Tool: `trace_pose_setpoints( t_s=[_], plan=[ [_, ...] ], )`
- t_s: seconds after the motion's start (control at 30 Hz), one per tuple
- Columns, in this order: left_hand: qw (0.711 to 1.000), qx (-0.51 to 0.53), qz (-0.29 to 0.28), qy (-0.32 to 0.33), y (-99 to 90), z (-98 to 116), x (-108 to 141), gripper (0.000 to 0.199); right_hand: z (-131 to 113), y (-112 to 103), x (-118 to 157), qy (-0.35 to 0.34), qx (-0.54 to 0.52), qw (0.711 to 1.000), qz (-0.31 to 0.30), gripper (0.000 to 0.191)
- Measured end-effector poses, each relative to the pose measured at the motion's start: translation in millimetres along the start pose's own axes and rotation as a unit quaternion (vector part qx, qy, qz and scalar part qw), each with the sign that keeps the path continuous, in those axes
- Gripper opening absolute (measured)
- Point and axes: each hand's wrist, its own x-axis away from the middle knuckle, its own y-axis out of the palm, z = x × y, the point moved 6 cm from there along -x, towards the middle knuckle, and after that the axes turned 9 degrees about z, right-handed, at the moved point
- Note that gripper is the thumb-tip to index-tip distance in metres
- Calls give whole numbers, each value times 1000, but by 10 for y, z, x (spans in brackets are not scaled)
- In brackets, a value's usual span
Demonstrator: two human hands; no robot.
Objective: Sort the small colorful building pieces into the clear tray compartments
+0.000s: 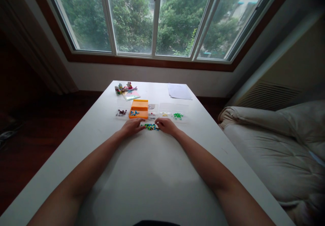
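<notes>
A small pile of mixed green, blue, yellow and dark bead-like pieces (151, 127) lies on the white table between my hands. My left hand (132, 126) rests at the pile's left side, its fingers stretched out and the thumb apart, touching the nearest pieces. On the right, my right hand (166, 125) has its fingers curled down at the pile's edge. What those fingertips hold, if anything, is too small to make out. Just beyond my left hand stands an opened orange case (139, 105) with blue pieces (134, 113) in it.
Clear plastic boxes flank the orange case: dark brown pieces (122, 112) to the left, pale yellow pieces (165, 114) and green pieces (178, 115) to the right. Small figurines (118, 89), a coloured card (131, 94) and white paper sheets (179, 91) lie farther back. A sofa (271, 144) borders the right.
</notes>
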Motion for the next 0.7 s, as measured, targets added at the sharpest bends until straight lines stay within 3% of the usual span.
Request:
trace_pose_setpoints(
  t_s=[0.23, 0.7],
  plan=[
    [1000, 26, 15, -7, -86, -53, 77, 29, 19, 31, 55, -33, -31, 999, -26, 25],
    [1000, -1, 0, 22, -78, -36, 83, 25, 171, -143, 152, 17, 20, 1000, 4, 16]
  ],
)
